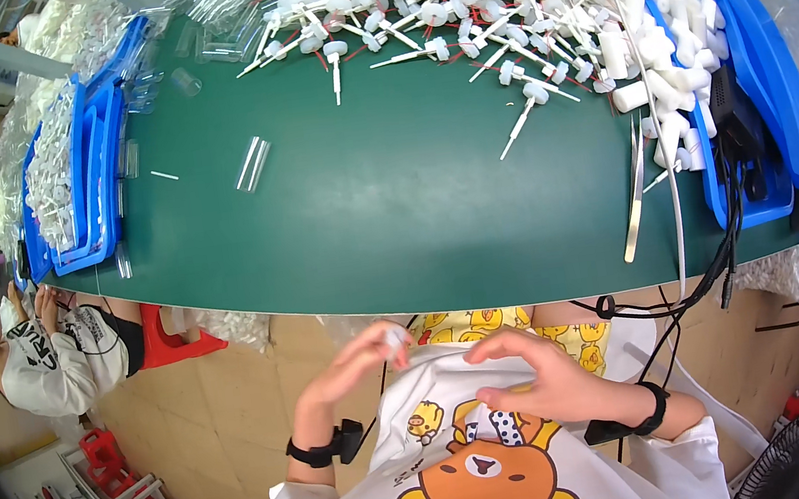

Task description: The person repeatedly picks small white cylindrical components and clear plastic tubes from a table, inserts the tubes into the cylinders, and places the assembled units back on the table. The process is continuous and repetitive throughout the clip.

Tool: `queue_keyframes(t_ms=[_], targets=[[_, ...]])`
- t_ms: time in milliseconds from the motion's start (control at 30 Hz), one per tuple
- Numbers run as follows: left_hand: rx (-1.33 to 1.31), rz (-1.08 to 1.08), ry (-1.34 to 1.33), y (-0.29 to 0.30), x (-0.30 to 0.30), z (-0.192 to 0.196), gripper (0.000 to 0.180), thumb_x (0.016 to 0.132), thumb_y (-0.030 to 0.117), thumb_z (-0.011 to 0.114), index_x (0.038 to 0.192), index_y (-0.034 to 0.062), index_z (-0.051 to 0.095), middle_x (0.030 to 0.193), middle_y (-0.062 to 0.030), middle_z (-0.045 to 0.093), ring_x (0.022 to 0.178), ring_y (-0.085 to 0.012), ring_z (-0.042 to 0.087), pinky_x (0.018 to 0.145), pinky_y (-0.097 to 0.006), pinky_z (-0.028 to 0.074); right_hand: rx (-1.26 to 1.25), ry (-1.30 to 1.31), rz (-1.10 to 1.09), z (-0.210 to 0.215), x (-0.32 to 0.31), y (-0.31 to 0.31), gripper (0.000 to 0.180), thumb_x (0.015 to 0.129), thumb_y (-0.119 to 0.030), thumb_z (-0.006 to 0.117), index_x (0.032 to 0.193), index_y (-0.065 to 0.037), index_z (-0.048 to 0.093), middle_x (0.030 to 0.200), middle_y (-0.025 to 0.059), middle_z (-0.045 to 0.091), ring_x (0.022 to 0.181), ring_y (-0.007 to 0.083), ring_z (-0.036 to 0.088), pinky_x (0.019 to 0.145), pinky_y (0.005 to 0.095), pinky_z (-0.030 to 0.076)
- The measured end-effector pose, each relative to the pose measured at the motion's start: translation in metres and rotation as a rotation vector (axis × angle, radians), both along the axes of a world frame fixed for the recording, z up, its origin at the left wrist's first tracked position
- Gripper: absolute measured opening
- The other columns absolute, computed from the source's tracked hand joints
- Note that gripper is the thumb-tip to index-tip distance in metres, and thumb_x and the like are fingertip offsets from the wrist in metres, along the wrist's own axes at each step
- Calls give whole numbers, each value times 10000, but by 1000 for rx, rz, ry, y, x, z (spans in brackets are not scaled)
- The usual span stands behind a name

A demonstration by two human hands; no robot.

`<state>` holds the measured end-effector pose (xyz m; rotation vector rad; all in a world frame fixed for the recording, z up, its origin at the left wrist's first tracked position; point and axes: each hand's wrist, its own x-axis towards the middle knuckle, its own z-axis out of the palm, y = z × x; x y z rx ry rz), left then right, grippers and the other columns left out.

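Bear-print shirt (490,475) nearest. Right hand (543,382), 5 o'clock, open, looks empty. Left hand (354,364), 7 o'clock, half-curled; white bit (394,341) at fingertips, grip unclear. Stemmed parts (434,13) heaped 12 o'clock. Likely between picks; next calls for reach up.

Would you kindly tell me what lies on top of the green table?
Things visible on the green table include heaped white stemmed parts, white cylinders, clear tubes and metal tweezers. Whatever lies beneath the heaped parts is covered and cannot be seen.
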<state>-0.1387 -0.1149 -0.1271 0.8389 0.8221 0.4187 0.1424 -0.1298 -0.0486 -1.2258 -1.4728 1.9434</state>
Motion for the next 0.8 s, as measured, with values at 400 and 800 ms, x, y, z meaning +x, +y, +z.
queue_keyframes(t_ms=[400, 800], targets=[[-172, 186, 502, -24, -49, -160, 509, 893, 297, 521, 1309, 33, 394, 1266, -104, 480, 1034, -169, 533, 880, -327, 426, 121, -44, 123, 16, 4, -3, 208, 834, -149, 617, 983, -26, 537, 976, 105, 602, 906, 236, 585, 759, 329, 472], [162, -719, 713, -57, -61, -185, 441, 889, 408, 449, 1099, 60, 618, 1049, -146, 626, 880, -224, 603, 792, -332, 475, 150, -139, 222, 28, -7, 2, 218, 846, -167, 600, 987, -12, 540, 965, 130, 605, 935, 254, 588, 799, 337, 460]])
